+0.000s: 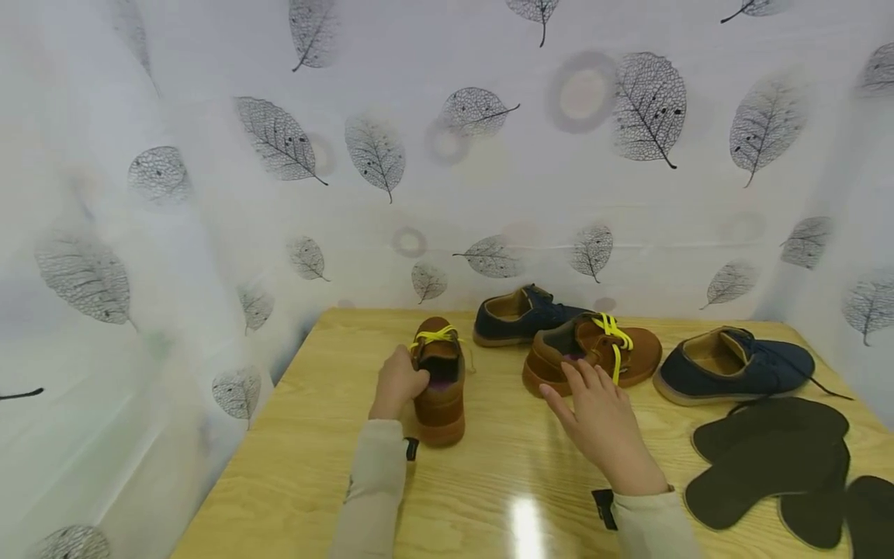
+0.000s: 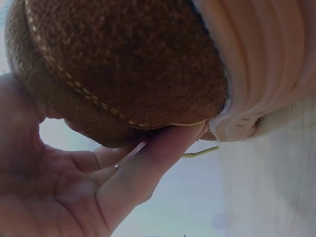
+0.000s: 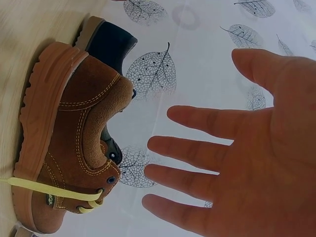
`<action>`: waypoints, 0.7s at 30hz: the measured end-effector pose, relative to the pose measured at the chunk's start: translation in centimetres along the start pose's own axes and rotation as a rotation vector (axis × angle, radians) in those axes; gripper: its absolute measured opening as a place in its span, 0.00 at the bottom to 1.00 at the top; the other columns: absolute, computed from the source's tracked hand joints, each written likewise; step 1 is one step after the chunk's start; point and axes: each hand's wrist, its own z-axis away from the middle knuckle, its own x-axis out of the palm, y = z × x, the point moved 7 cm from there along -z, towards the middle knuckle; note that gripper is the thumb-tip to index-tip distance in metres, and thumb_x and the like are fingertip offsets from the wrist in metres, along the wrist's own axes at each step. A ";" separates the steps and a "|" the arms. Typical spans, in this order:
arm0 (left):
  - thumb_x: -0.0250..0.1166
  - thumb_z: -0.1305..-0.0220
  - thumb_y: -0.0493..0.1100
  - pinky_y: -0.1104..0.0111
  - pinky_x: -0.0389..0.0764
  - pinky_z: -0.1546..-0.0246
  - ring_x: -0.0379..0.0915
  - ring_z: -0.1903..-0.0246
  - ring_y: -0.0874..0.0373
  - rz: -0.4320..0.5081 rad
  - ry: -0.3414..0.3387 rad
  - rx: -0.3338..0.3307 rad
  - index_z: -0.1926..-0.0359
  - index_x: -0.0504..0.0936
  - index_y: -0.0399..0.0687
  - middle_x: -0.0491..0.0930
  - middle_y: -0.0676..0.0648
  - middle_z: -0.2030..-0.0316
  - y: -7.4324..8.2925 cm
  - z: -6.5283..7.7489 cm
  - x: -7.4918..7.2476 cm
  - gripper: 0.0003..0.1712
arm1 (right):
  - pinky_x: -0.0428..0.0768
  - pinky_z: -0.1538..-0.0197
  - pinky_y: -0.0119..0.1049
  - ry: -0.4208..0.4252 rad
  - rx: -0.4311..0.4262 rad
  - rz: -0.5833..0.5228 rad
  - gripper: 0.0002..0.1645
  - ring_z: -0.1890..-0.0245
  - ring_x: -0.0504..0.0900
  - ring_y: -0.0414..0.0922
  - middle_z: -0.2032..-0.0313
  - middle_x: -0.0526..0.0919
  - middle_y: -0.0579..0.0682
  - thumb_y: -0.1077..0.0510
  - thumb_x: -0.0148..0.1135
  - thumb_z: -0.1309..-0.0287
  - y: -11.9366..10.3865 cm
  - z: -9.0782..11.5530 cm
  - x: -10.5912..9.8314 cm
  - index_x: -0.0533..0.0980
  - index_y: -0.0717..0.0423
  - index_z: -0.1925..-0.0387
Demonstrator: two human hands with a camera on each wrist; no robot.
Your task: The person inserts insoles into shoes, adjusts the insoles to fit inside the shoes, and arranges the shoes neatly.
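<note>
My left hand (image 1: 398,382) grips a brown shoe (image 1: 440,419) with yellow laces at its left side, thumb over the collar by the opening. Its toe points away, and its sole is close to the tabletop. In the left wrist view, the fingers bend against the suede heel (image 2: 128,59). My right hand (image 1: 608,423) is spread, palm down, over the near side of the other brown shoe (image 1: 642,353). The right wrist view has straight fingers (image 3: 192,155) apart from that shoe (image 3: 54,113), which lies with its toe to the right in the head view.
A navy shoe (image 1: 499,320) stands behind the right-hand brown shoe, and another navy shoe (image 1: 782,361) with a trailing lace is at the right. Several dark insoles (image 1: 768,466) overlap at the front right. A leaf-patterned curtain (image 1: 433,194) hangs behind the wooden table (image 1: 293,466).
</note>
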 end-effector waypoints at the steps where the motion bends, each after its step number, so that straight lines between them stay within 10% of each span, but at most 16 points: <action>1: 0.60 0.49 0.37 0.57 0.74 0.69 0.69 0.70 0.48 -0.002 -0.007 0.009 0.62 0.69 0.36 0.73 0.40 0.69 0.2 0.1 0.2 0.13 | 0.59 0.40 0.69 0.004 0.006 0.001 0.38 0.35 0.58 0.71 0.35 0.62 0.71 0.40 0.44 0.29 0.1 0.1 -0.1 0.64 0.67 0.34; 21: 0.59 0.48 0.35 0.50 0.75 0.58 0.74 0.60 0.42 -0.062 -0.182 0.108 0.49 0.65 0.24 0.76 0.30 0.57 3.3 1.1 2.8 0.26 | 0.57 0.37 0.65 0.022 0.028 -0.017 0.37 0.34 0.58 0.68 0.35 0.63 0.68 0.40 0.47 0.30 0.9 0.0 -0.2 0.65 0.65 0.34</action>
